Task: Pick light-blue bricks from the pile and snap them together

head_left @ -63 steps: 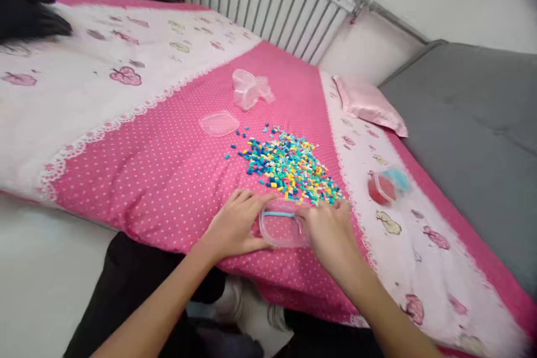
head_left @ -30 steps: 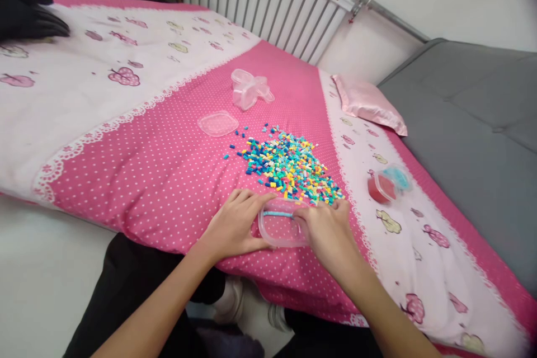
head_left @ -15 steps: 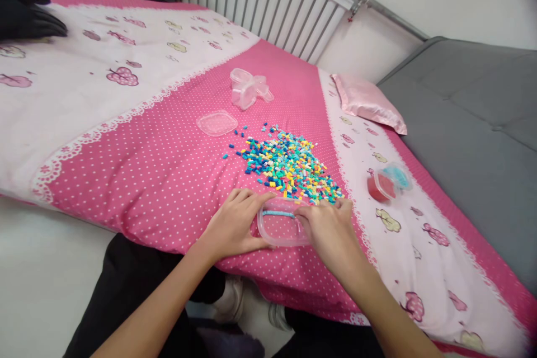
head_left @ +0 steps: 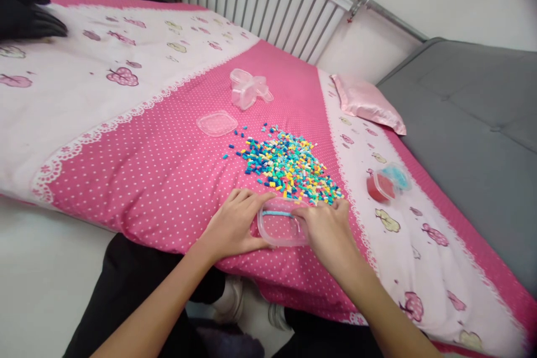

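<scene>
A clear plastic container (head_left: 282, 230) sits at the bed's near edge, with a thin light-blue row (head_left: 277, 213) along its far side. My left hand (head_left: 239, 221) curls round the container's left end, thumb at the near side and fingers at the far side. My right hand (head_left: 329, 229) is closed over the right end, its thumb and forefinger pinched together at the end of the blue row. Whatever those fingertips hold is hidden. Just beyond both hands lies a pile of small coloured pieces (head_left: 289, 165), mostly blue, green, yellow and white.
A clear lid (head_left: 217, 123) lies left of the pile, with stacked clear containers (head_left: 247, 89) behind it. To the right are a tub with red contents (head_left: 381, 187) and one with light-blue contents (head_left: 396, 176). A pink pillow (head_left: 371, 103) and black glove-like object (head_left: 29, 14) lie farther off.
My right hand has shifted very slightly left along the container. My left hand, the container and the pile stay where they were.
</scene>
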Demonstrator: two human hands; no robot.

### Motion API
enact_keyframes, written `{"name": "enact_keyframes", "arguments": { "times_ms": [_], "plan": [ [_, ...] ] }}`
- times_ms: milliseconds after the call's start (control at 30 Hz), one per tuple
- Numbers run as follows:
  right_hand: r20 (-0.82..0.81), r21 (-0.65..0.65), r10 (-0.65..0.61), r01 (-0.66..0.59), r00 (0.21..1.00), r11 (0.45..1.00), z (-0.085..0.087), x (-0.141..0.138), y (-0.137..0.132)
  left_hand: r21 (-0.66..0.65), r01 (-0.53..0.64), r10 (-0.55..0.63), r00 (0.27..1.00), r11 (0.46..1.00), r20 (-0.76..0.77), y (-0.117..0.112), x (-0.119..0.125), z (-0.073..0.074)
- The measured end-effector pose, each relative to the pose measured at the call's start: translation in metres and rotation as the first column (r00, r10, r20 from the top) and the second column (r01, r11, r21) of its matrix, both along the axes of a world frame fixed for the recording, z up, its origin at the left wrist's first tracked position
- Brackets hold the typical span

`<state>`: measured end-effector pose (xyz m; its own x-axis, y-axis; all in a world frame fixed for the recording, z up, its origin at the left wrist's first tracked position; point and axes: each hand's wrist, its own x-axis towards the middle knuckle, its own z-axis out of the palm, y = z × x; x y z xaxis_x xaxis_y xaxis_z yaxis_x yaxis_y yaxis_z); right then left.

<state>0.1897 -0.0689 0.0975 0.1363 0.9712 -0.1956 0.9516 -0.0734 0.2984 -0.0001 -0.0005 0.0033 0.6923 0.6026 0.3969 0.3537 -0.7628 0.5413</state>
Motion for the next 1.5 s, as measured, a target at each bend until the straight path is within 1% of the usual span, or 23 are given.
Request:
{"name": "enact_keyframes", "arguments": {
  "times_ms": [233, 400, 667, 867, 1100, 1300, 1500],
  "plan": [
    [0.005, -0.002, -0.004, 0.004, 1.000, 1.000, 0.0058, -0.0021, -0.0032, -0.003, -0.001, 0.001, 1.000, 1.000, 0.008, -0.0004, -0.0002, -0.0002],
    [0.010, -0.034, 0.007, -0.007, 1.000, 0.999, 0.0028, -0.0033, -0.0009, -0.001, 0.001, -0.001, 1.000, 1.000, 0.007, -0.0006, 0.0001, 0.0002],
    [0.021, -0.041, 0.014, -0.014, 1.000, 0.999, 0.0014, -0.0034, 0.0006, -0.003, 0.002, -0.002, 1.000, 1.000, 0.008, 0.0004, 0.0003, 0.0000],
    [0.032, -0.022, 0.009, -0.008, 0.999, 1.000, 0.0026, -0.0037, 0.0004, -0.005, 0.001, -0.001, 1.000, 1.000, 0.008, 0.0001, 0.0005, 0.0005],
    [0.006, 0.008, 0.001, -0.001, 1.000, 1.000, 0.0004, -0.0060, 0.0014, -0.010, 0.001, -0.001, 1.000, 1.000, 0.007, -0.0002, 0.0000, 0.0002],
    [-0.008, -0.006, -0.001, 0.001, 1.000, 1.000, 0.0007, -0.0068, 0.0018, -0.002, 0.003, -0.003, 1.000, 1.000, 0.004, -0.0001, 0.0005, -0.0012],
    [-0.022, -0.014, -0.002, 0.001, 1.000, 1.000, 0.0018, -0.0055, 0.0032, 0.004, 0.003, -0.003, 1.000, 1.000, 0.004, 0.0000, 0.0002, 0.0004]
  ]
}}
